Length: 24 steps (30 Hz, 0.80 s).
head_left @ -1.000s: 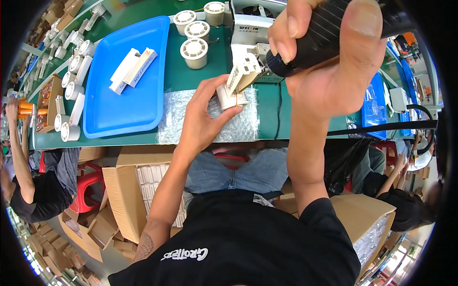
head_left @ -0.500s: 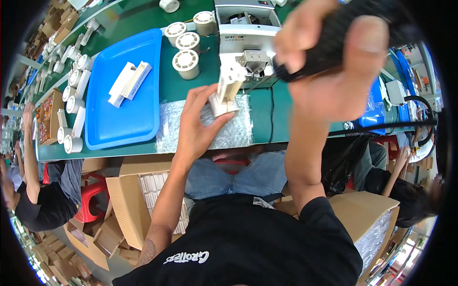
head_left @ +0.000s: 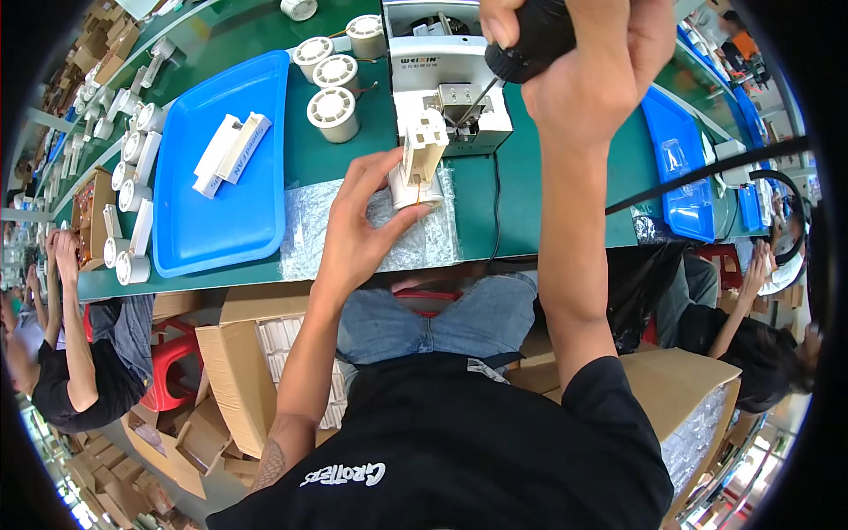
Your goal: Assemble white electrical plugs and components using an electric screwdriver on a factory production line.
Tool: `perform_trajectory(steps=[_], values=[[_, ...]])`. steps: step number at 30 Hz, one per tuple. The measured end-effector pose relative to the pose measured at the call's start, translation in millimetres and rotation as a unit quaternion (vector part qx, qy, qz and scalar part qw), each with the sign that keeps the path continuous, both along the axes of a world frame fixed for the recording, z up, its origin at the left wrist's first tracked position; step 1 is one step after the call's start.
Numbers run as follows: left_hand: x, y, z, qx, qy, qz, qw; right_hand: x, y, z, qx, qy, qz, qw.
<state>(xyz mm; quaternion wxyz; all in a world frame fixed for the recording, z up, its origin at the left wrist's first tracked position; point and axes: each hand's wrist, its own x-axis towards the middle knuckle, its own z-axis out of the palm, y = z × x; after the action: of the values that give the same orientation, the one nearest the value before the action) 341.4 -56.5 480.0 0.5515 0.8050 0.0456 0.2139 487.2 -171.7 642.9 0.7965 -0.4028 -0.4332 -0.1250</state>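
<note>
My left hand is wrapped round a white round plastic housing with an upright rectangular neck, held on a clear plastic sheet near the table's front edge. An orange wire shows on the housing's near side. My right hand grips a black electric screwdriver above and to the right. Its thin bit slants down to the metal front block of a grey screw feeder; whether the tip touches the block I cannot tell. Several round white housings stand left of the feeder.
A blue tray at left holds two long white covers. Beyond it lie rows of white assemblies. A second blue tray is at right, crossed by a black cable. Cardboard boxes flank my legs; co-workers sit on both sides.
My right hand and the screwdriver have moved away from me, bringing the bit to the feeder's front. My left hand stays on the housing. The view has shifted slightly.
</note>
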Motion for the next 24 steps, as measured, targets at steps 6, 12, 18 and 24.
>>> perform_trajectory(steps=[6, 12, 18, 24], values=[[3, -2, 5, 0.031, 0.006, -0.006, 0.999, -34, -26, 16, -0.058, 0.02, -0.01, 0.998], [-2, 0, 2, 0.007, 0.003, 0.011, 1.0, -37, -7, -4, -0.029, 0.016, 0.081, 0.996], [0, -1, 1, -0.002, 0.0, 0.009, 1.0, -40, 3, -12, -0.026, 0.022, 0.123, 0.992], [-2, 1, 0, 0.003, 0.004, 0.005, 1.0, -52, 11, -17, 0.002, 0.088, 0.107, 0.99]])
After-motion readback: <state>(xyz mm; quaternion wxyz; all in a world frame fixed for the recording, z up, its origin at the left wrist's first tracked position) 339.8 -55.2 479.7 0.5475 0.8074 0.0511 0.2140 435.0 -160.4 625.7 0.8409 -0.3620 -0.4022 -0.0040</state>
